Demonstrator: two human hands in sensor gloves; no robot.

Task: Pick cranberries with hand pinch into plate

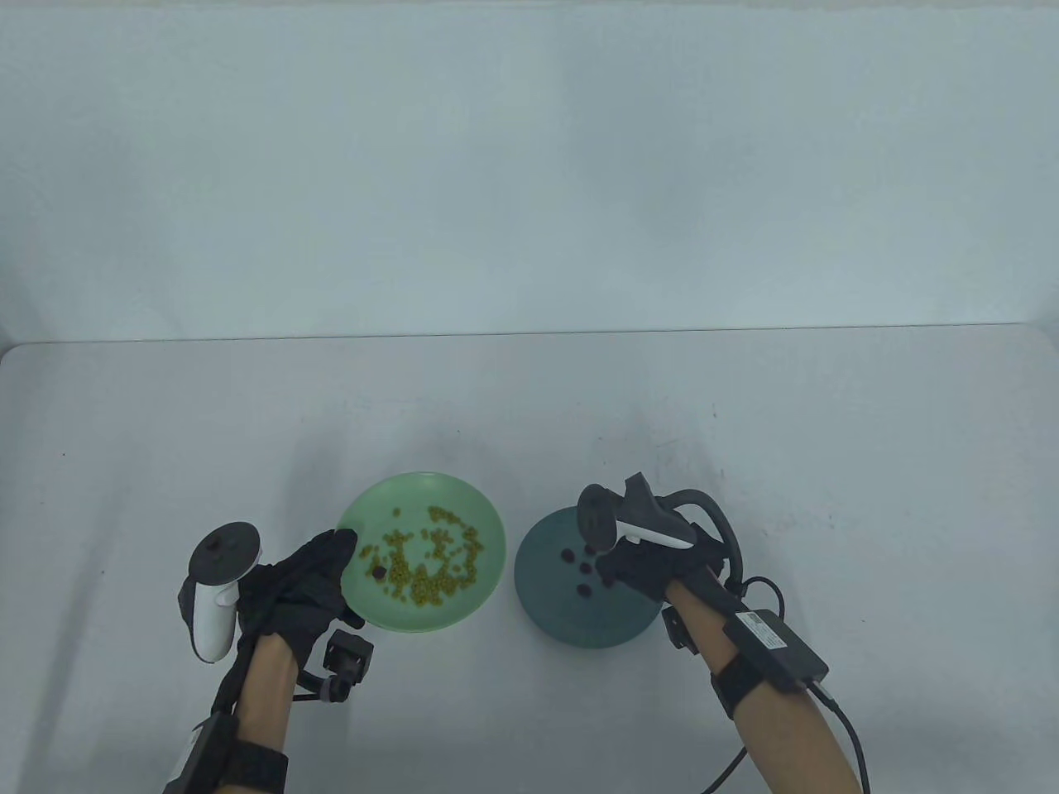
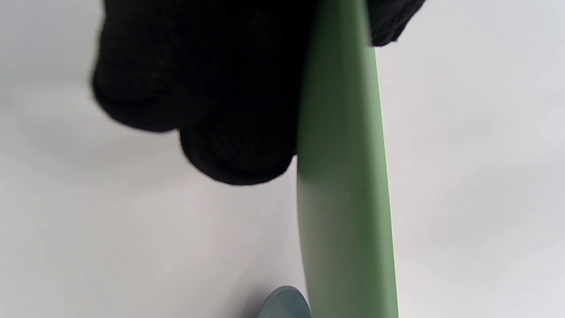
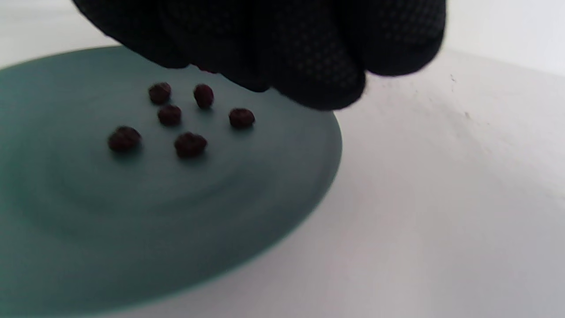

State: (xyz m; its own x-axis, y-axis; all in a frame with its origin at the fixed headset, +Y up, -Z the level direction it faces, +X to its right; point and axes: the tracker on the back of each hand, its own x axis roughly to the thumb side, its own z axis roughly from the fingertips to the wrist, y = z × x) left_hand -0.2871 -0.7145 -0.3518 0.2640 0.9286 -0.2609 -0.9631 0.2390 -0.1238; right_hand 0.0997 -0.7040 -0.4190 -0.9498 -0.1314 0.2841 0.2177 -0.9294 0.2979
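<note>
A light green plate (image 1: 488, 529) holds many yellow-green beans (image 1: 430, 562) and one dark cranberry (image 1: 378, 571). My left hand (image 1: 346, 552) grips its left rim; in the left wrist view my fingers (image 2: 229, 145) lie on one side of the rim (image 2: 344, 176) and the thumb on the other. A teal plate (image 1: 571, 620) to its right holds several cranberries (image 1: 585, 567), which also show in the right wrist view (image 3: 190, 143). My right hand (image 1: 608, 571) hovers over that plate with its fingertips (image 3: 318, 84) bunched together. A dark red sliver shows at their lower edge.
The two plates stand side by side near the table's front edge. The teal plate also shows in the left wrist view (image 2: 282, 304). The white table (image 1: 529, 397) ends at a pale wall behind. Cables run from both forearms.
</note>
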